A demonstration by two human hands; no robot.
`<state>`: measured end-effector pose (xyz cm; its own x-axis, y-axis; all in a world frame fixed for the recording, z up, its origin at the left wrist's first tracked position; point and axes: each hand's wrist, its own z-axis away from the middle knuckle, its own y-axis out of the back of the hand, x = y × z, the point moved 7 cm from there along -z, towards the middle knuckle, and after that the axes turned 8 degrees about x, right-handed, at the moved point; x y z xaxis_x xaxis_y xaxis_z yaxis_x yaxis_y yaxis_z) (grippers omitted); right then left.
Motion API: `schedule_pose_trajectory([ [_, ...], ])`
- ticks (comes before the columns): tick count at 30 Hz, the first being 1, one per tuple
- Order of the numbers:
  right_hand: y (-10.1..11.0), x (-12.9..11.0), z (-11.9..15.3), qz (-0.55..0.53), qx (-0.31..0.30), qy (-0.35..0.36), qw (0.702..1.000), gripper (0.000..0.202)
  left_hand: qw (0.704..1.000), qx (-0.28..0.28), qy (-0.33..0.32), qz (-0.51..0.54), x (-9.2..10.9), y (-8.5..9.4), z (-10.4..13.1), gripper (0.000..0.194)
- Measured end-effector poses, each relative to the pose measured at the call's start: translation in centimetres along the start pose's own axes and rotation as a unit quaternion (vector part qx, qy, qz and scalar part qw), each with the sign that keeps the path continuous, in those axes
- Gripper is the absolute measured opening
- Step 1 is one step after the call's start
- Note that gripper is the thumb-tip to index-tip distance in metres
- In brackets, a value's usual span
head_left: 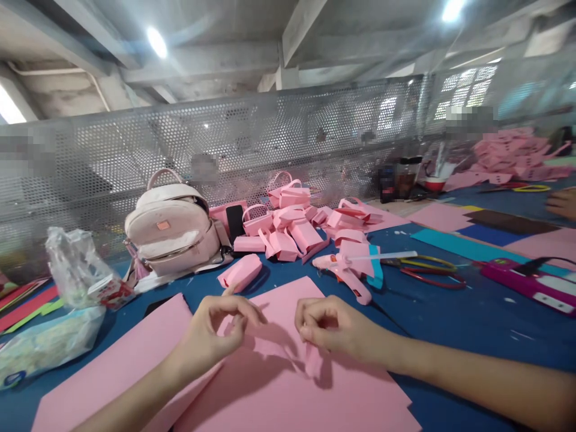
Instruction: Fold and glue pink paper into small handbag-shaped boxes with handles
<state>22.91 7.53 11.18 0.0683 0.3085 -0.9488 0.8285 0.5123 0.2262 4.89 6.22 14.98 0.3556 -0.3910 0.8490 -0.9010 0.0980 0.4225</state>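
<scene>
Right, closest to us are the pink sheets [360, 405], lying one over another on the blue tabletop [468, 318], with another pink sheet [112, 372] angled on the near left. Over them we've got both hands at work: our right hand [335, 324] has its thumb and fingertips pinching a small pink paper piece [314, 360], which hangs down over the sheets at near centre. Our left hand [222, 327] is curled, thumb drawn in towards the bent fingers and one finger poking up behind; we can't tell whether its fingertips grip any of that paper

Out to the left we see a filled plastic packet [54, 339], then a crumpled clear bag [72, 264] beside a small red-and-white box [111, 291]. Just beyond our left hand sits a folded pink piece [242, 272], and to its right lies a pink glue gun [344, 270] with a pale stick through it. Further right, we're onto the scissors [438, 270] with yellow and red handles, and a magenta power strip [522, 285]

Farther back, it's a pale backpack [171, 225] on the left and a heap of little pink paper baskets [288, 222] in the middle. Over on the right come a turquoise strip [450, 241] and a brown sheet [508, 219], with another person's hand [562, 203] at the edge. Farther still, there's a big pink paper pile [513, 153] on the right, and behind the baskets we meet a perforated metal screen [252, 138]
</scene>
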Motion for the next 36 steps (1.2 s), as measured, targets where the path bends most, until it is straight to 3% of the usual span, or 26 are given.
schedule_pose_trajectory([
  [3, 0.0, 0.1, -0.6, 0.022, 0.014, -0.002, 1.000, 0.044, 0.995, 0.004, 0.011, 0.099, 0.0, -0.1, 0.2, 0.039],
  [6, -0.1, 0.4, -1.3, 0.025, 0.036, 0.002, 0.999, 0.044, 0.991, -0.029, 0.008, 0.128, -0.3, -0.7, 0.4, 0.044],
  [12, -0.9, 1.3, -2.1, -0.005, -0.004, -0.028, 1.000, 0.033, 0.982, -0.088, 0.099, 0.133, -2.9, -2.2, 1.0, 0.037],
  [19, -2.2, 2.4, -2.7, -0.041, -0.043, -0.118, 0.991, 0.022, 0.983, -0.165, 0.061, 0.061, -3.9, -3.5, 2.8, 0.015],
  [26, -3.0, 3.7, -3.5, 0.048, -0.071, -0.116, 0.990, 0.011, 0.986, -0.140, 0.077, 0.053, -6.0, -3.8, 3.4, 0.021],
  [30, -2.7, 3.9, -3.7, 0.050, -0.072, -0.109, 0.990, 0.021, 0.989, -0.118, 0.063, 0.056, -6.0, -3.6, 3.3, 0.020],
  [36, -3.3, 3.9, -3.5, 0.152, -0.127, -0.075, 0.977, 0.024, 0.993, -0.106, 0.018, 0.058, -5.8, -3.9, 3.2, 0.022],
])
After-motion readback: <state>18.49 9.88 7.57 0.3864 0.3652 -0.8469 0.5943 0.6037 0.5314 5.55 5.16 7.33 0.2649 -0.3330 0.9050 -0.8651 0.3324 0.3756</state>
